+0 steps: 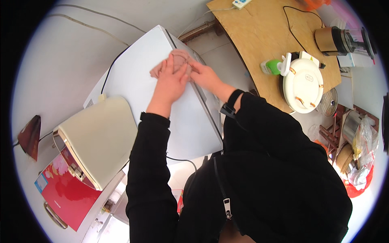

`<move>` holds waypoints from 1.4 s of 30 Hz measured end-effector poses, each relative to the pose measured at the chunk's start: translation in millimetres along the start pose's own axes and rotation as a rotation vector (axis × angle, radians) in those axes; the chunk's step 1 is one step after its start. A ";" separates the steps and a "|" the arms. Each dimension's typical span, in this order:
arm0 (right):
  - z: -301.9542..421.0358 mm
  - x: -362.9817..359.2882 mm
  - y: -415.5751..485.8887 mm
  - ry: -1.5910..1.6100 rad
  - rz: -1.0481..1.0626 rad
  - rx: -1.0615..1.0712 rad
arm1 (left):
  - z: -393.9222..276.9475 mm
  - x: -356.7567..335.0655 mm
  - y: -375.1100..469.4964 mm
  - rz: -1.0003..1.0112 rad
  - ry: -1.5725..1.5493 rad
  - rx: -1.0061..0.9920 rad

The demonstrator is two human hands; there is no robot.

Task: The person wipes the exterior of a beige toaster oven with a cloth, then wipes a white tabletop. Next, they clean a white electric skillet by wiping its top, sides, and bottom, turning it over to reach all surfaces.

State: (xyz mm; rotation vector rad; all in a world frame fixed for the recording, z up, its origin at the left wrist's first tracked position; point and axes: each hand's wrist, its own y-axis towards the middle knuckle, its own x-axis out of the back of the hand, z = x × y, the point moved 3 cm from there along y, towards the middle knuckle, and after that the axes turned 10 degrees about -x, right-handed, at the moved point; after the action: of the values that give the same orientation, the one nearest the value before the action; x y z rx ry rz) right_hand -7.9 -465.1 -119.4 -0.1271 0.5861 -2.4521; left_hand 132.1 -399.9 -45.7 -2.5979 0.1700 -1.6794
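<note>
A folded pink cloth lies bunched near the far right corner of a white appliance's flat top. My left hand holds the cloth down from above, its fingers spread over the folds. At the cloth's right side, my right hand grips the edge between thumb and fingers, close to the dark seam along the appliance top. The cloth is slightly blurred, and its underside is hidden.
A cream microwave oven stands on the left, its cord trailing behind. Below it is a red floral panel. The wooden table on the right bears a round white electric griddle, a green-and-clear pump bottle and a blender.
</note>
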 end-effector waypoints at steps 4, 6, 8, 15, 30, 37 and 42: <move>-23.9 11.6 -77.9 -0.034 0.035 -0.024 | -56.3 -17.1 -58.8 0.049 0.023 -0.035; -33.7 18.2 -117.1 -0.089 0.046 -0.044 | -80.7 -26.6 -85.7 0.036 -0.017 -0.066; -41.9 23.2 -155.9 -0.149 0.050 -0.071 | -103.1 -38.4 -113.1 0.039 -0.053 -0.072; -64.1 33.4 -264.4 -0.339 0.004 -0.016 | -166.6 -66.9 -192.0 0.056 -0.068 -0.111; -30.2 22.0 -356.4 -0.343 0.329 -0.076 | -201.0 -40.1 -278.6 -0.316 -0.332 -0.173; 38.6 20.8 -294.9 -0.373 0.092 0.190 | -147.2 49.7 -313.6 -0.348 -0.525 0.405; 25.5 -9.3 -283.9 -1.097 0.010 0.607 | -140.6 10.7 -306.6 -0.364 0.109 0.155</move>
State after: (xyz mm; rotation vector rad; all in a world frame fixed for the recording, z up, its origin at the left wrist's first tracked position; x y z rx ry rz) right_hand -148.2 -265.7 28.4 -1.0907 -0.6120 -2.0099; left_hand 29.3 -93.5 51.4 -2.5371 -0.4384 -1.8528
